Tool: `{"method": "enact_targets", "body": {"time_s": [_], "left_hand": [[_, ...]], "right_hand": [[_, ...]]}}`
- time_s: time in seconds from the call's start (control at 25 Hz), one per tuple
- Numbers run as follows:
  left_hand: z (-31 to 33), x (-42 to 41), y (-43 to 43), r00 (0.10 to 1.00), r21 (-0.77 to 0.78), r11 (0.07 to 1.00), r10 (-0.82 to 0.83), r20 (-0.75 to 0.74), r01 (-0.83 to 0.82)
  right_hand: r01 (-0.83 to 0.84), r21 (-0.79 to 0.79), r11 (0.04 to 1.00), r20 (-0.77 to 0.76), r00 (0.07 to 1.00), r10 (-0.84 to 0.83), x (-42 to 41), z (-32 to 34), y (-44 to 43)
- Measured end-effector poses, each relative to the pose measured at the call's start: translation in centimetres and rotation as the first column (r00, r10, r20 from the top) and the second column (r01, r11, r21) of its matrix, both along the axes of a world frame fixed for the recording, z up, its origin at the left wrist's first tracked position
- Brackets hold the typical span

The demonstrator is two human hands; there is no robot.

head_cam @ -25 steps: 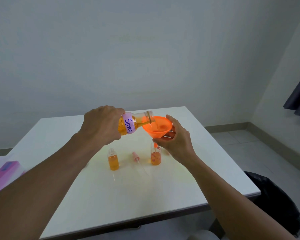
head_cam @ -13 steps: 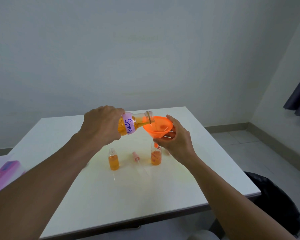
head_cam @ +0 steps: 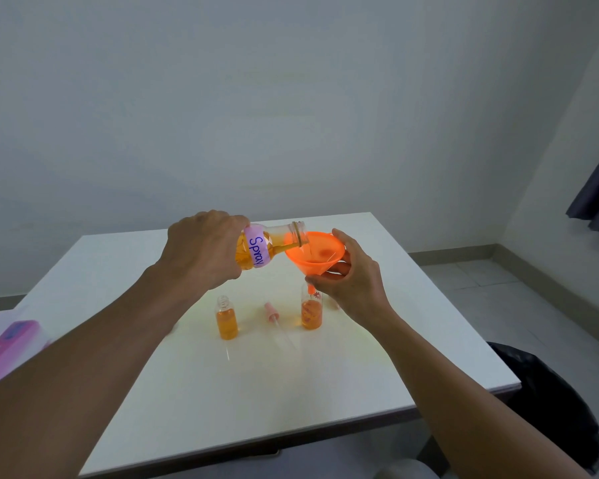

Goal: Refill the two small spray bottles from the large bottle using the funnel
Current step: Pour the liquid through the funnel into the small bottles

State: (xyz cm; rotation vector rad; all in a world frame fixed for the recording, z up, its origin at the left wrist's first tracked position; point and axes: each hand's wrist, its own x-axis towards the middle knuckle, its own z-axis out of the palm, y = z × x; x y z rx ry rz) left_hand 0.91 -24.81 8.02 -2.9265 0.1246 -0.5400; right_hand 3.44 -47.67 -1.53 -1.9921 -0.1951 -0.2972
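My left hand [head_cam: 204,250] grips the large bottle [head_cam: 272,245], labelled "Spray", tilted on its side with its mouth over the orange funnel [head_cam: 317,254]. Orange liquid lies in the funnel's cone. My right hand [head_cam: 351,278] holds the funnel from the right, its spout set in the neck of the right small bottle [head_cam: 311,311], which is partly filled with orange liquid. The left small bottle [head_cam: 226,318] stands uncapped and partly filled, apart from both hands. A pink spray cap [head_cam: 270,311] with its clear tube lies between the two small bottles.
The white table [head_cam: 256,392] ends close to me and at the right. A pink and white pack [head_cam: 7,344] lies at its left edge. A black bag [head_cam: 550,392] sits on the floor to the right. Something pink shows behind my right hand.
Both hands have kept their positions with the large bottle tilted over the funnel. The liquid in the right small bottle looks slightly higher.
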Motion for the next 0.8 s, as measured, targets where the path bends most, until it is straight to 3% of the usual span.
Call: {"method": "enact_targets", "body": {"time_s": [0.8], "left_hand": [[0.15, 0.11, -0.12, 1.0, 0.021, 1.0, 0.006, -0.003, -0.006]], "right_hand": [[0.002, 0.004, 1.0, -0.006, 1.0, -0.002, 0.0, 0.05, -0.06]]}}
